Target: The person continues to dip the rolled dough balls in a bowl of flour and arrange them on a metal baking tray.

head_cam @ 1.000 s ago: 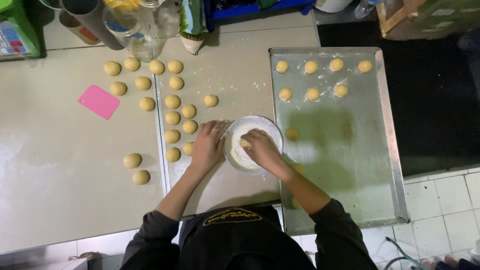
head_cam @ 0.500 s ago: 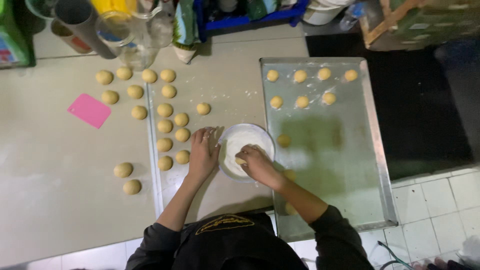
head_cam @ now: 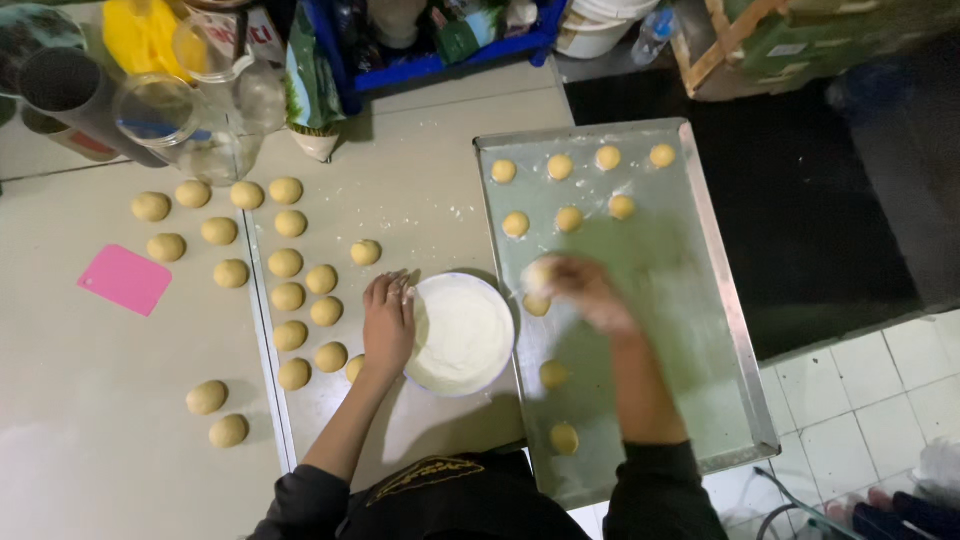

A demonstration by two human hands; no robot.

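Pale yellow dough is what both hands are busy with. The right hand (head_cam: pixel 585 292) is over the metal baking tray (head_cam: pixel 725 330), blurred by motion, with a floured dough ball (head_cam: pixel 538 272) at its fingertips, at about the 9 o'clock edge of the hand; the fingers seem curled around it, but the blur hides how tightly they close. The ball sits over the tray's left part, just below the two rows of dough pieces (head_cam: pixel 568 218) laid at the tray's 12 o'clock end. Two more pieces lie lower down along the tray's left side.

The left hand (head_cam: pixel 388 325) rests flat, fingers together and pointing to 12 o'clock, against the 9 o'clock rim of the white bowl (head_cam: pixel 462 335) of flour, steadying it. At 9 to 10 o'clock from that hand lie many uncoated dough balls (head_cam: pixel 288 263) on the worktop (head_cam: pixel 90 400), and a pink scraper (head_cam: pixel 126 279) lies further left.

The ball looks soft and light, easily dented and made a little slippery by its flour coat. It is probably best cradled loosely from the sides with several fingertips rather than squeezed, and set down gently so it keeps its round shape.
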